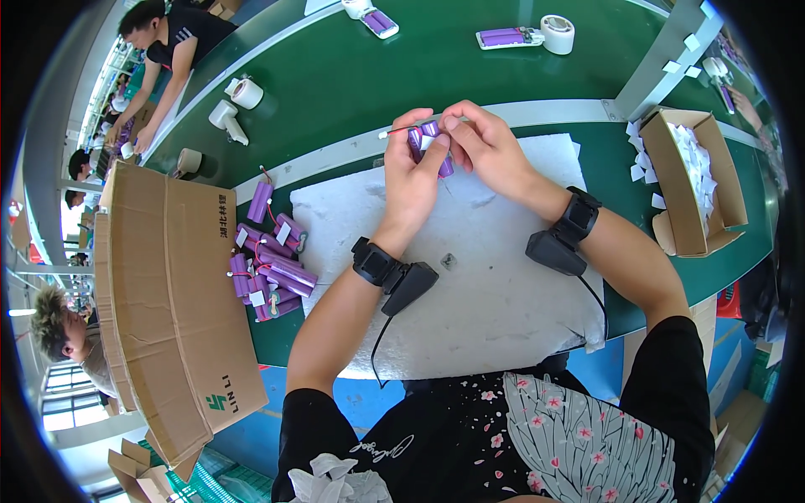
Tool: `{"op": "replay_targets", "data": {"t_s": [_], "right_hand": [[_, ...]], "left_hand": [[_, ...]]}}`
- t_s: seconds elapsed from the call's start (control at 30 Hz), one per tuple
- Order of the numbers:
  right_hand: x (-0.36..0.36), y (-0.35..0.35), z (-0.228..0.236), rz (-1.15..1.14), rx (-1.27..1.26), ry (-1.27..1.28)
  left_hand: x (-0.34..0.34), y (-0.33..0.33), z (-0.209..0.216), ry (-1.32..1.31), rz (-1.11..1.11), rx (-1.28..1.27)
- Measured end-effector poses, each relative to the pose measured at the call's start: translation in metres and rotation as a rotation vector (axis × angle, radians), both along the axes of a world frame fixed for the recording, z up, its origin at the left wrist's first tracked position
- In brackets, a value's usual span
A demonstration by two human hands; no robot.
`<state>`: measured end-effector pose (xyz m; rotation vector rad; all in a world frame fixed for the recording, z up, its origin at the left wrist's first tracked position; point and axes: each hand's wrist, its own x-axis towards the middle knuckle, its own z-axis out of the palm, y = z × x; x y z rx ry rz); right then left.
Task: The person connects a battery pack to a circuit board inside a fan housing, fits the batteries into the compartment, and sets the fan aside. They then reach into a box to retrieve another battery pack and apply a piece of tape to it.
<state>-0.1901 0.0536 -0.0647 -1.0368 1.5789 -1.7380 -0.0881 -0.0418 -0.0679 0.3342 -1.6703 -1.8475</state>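
Note:
My left hand [411, 172] is closed around a purple battery pack [415, 144] above the far edge of a white foam mat [486, 277]. A white label shows on the pack, and a red wire with a small white connector [383, 135] sticks out to its left. My right hand [490, 151] is beside the pack, thumb and forefinger pinched together at its upper right end. Whatever those fingertips hold is too small to make out. Left of the mat lies a pile of similar purple battery packs [285, 267], some with white labels and red wires.
A large cardboard box [180, 310] stands at the left. On the right, an open carton [729, 180] holds white paper pieces, with several loose beside it. Across the green bench [402, 67] are white housings [510, 38], some holding purple cells. A metal post [667, 67] rises far right; people work at left.

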Motion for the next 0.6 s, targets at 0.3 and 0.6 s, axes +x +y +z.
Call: {"op": "replay_targets", "data": {"t_s": [0.3,0.6], "right_hand": [[0.0001,0.0006,0.0001,0.001,-0.002,0.031],[-0.0005,-0.0010,-0.0028,-0.038,0.014,0.068]], "left_hand": [[0.0002,0.0000,-0.0009,-0.009,-0.033,-0.037],[0.0020,-0.0006,-0.0008,0.016,-0.058,-0.058]]}}
